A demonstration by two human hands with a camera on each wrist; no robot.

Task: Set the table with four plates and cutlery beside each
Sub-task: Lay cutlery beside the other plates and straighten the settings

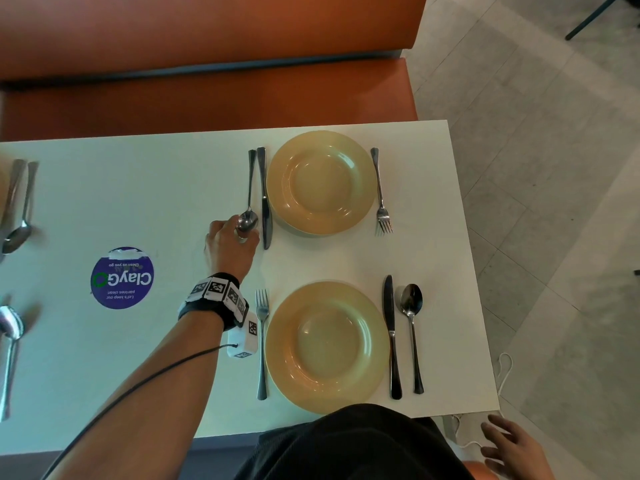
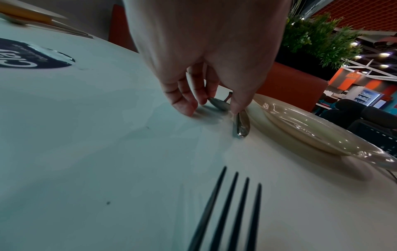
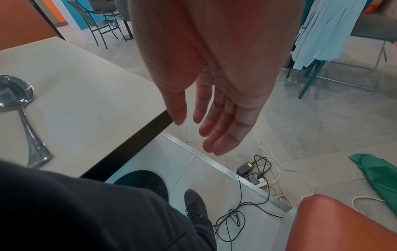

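Steel glinted where the left hand (image 1: pixel 231 244), arm stretched across the table (image 1: pixel 145 202), pinched the spoon (image 1: pixel 248 206) by its bowl, apparently lying flat, handle pointing away, beside the knife (image 1: pixel 264 199) and far plate (image 1: pixel 320 182). The right hand (image 1: pixel 512 445) hung slack-fingered off the table's edge.

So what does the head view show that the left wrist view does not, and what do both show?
Only the head view shows the near plate with its knife and spoon, and the open right hand beside the table.
Only the left wrist view shows a plant.
Both show the left hand pinching the far spoon's bowl beside the far plate.
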